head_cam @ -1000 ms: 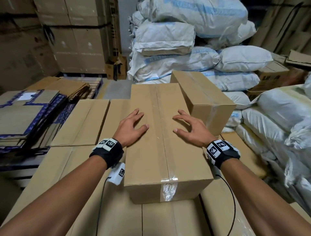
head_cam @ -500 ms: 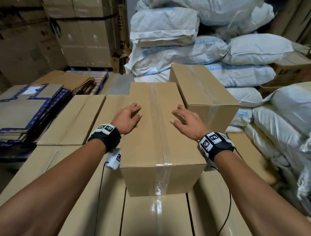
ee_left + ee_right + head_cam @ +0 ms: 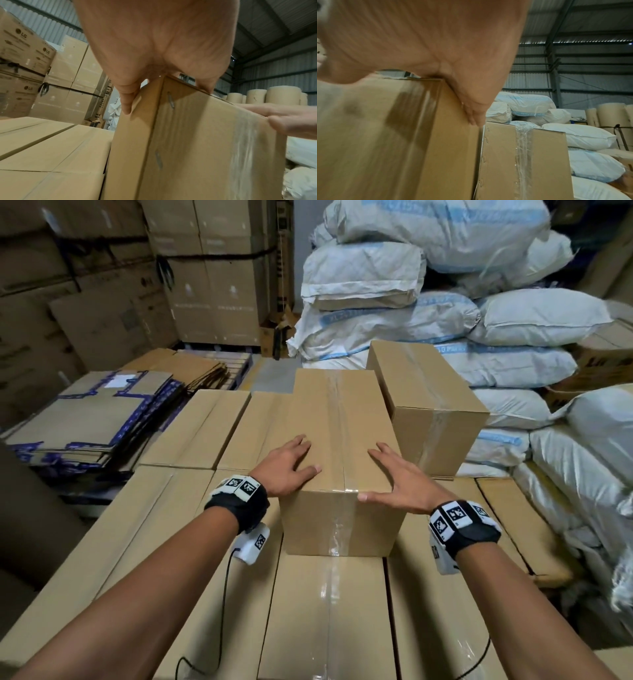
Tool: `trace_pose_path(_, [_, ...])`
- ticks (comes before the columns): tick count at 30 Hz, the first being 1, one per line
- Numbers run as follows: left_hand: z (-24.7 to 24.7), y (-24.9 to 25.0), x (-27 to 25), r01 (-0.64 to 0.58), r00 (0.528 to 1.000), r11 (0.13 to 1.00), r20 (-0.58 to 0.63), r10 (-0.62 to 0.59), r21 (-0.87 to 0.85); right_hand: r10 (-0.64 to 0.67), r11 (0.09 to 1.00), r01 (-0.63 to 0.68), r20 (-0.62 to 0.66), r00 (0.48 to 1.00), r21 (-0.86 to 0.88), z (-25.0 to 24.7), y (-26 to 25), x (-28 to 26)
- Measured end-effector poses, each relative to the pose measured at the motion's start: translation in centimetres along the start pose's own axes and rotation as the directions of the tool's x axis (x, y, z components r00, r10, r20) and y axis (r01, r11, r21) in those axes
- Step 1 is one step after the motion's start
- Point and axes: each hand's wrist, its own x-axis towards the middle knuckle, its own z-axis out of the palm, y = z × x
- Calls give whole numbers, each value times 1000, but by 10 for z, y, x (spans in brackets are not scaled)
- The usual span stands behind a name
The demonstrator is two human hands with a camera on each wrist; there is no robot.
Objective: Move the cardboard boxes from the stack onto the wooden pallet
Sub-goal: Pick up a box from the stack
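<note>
Cardboard box (image 3: 337, 440) now nearer me; my left hand (image 3: 286, 465) & right hand (image 3: 400, 479) lie flat, fingers straight, gripping nothing; lift next, I think.

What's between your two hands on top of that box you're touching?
Only the box's bare top, with a strip of clear tape running down its middle. The head view shows the left hand and right hand resting either side of it.

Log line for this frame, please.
left hand: on taped box top | right hand: same | box: on stack, unlifted
</note>
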Motion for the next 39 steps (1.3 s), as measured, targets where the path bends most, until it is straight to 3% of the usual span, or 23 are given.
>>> trace_pose_path(6, [11, 4, -26, -7, 998, 1000, 67, 5, 23, 9, 974, -23, -63, 998, -223, 15, 4, -12])
trace_pose_path(11, [8, -8, -13, -95, 992, 991, 96, 86, 89, -22, 921, -27, -120, 993, -388, 16, 7, -4])
trace_pose_path(18, [-9, -12, 37, -83, 996, 986, 44, 77, 144, 62, 894, -119, -145, 987, -431, -11, 27, 48])
trace_pose_path(28, [-15, -24, 114, -66, 998, 980, 25, 62, 189, 193, 897, -229, -131, 972, -377, -58, 100, 126])
trace_pose_path(31, [-20, -28, 132, -84, 996, 974, 27, 80, 208, 143, 904, -199, -172, 975, -379, -54, 117, 132])
trace_pose_path(35, [-24, -32, 155, -81, 997, 971, 12, 81, 225, -14, 912, -139, -367, 930, -385, -46, 122, 135])
trace_pose_path(39, [-20, -41, 182, -70, 997, 971, 9, 70, 230, -61, 936, -86, -398, 915, -342, -46, 125, 145])
